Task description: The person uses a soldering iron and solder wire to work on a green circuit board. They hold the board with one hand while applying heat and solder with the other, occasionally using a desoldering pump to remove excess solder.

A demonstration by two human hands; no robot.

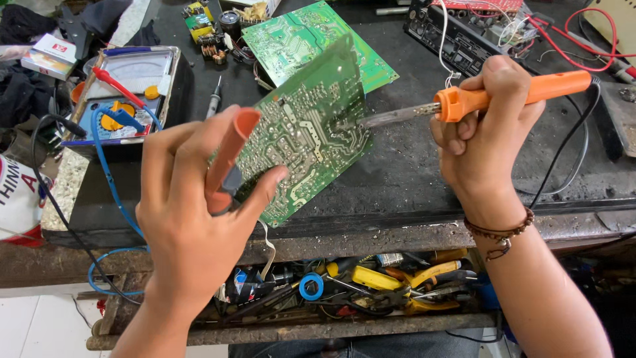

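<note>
Green circuit board (301,142) at frame centre, tilted up on edge above the dark workbench (411,166), solder side facing the camera. Left hand (192,212) at lower left, clamped on the board's lower left corner between thumb and fingers, with an orange-red tube-shaped tool (228,159) pinned in the same grip, slanting up toward the centre. Right hand (487,129) at right of centre, closed around the orange handle of a soldering iron (490,98), held nearly level, metal tip touching the board's right side near its middle. Black cord trailing from the iron's rear end toward the right edge. Beaded bracelet (500,231) on the right wrist.

Second green circuit board (311,40) lying flat at upper centre, just behind the held one. Analogue multimeter (129,86) at upper left, red and blue probe leads draped across it, blue lead (106,179) looping down over the bench edge. Black electronics chassis (464,33) with red and white wires at upper right. Small screwdriver (214,99) lying between multimeter and boards. Open tray (344,285) under the bench edge along the bottom, crowded with pliers, yellow-handled tools and a roll of blue tape (311,286).
</note>
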